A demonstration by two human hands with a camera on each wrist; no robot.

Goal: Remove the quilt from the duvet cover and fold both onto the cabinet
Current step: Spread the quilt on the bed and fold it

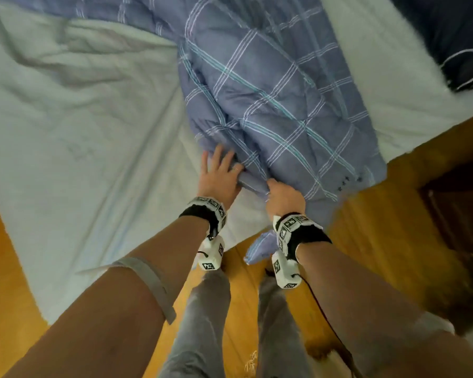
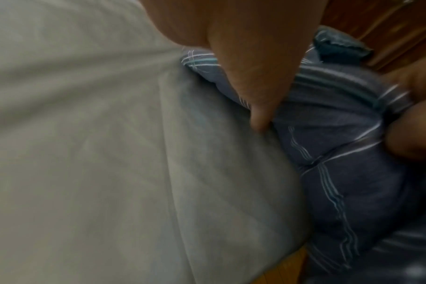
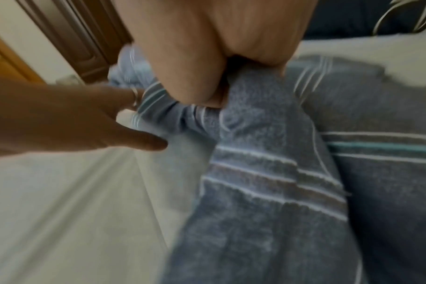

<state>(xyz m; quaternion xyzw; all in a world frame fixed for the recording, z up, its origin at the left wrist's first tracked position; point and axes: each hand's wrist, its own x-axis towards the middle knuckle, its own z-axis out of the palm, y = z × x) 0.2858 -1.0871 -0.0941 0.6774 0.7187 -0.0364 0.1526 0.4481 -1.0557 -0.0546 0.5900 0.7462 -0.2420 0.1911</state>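
Observation:
The blue plaid duvet cover (image 1: 271, 105) lies bunched along the right part of the bed, down to the near corner. The quilt itself does not show; the cover looks stuffed. My left hand (image 1: 219, 173) lies with its fingers straight and spread against the cover's near left edge, where it meets the sheet. In the left wrist view a finger of the left hand (image 2: 255, 86) points down between sheet and duvet cover (image 2: 341, 153). My right hand (image 1: 283, 196) grips a bunched fold of the cover's near edge; the right wrist view shows the right hand (image 3: 207, 48) fisted on the duvet cover (image 3: 268, 173).
A pale, wrinkled bed sheet (image 1: 79, 132) covers the mattress. A flap of the cover (image 1: 260, 246) hangs over the bed's edge by my grey trouser legs (image 1: 208, 323). Wooden floor (image 1: 380, 227) surrounds the corner, with dark wooden furniture (image 1: 462, 208) at right and a dark pillow (image 1: 453, 36) at the far right.

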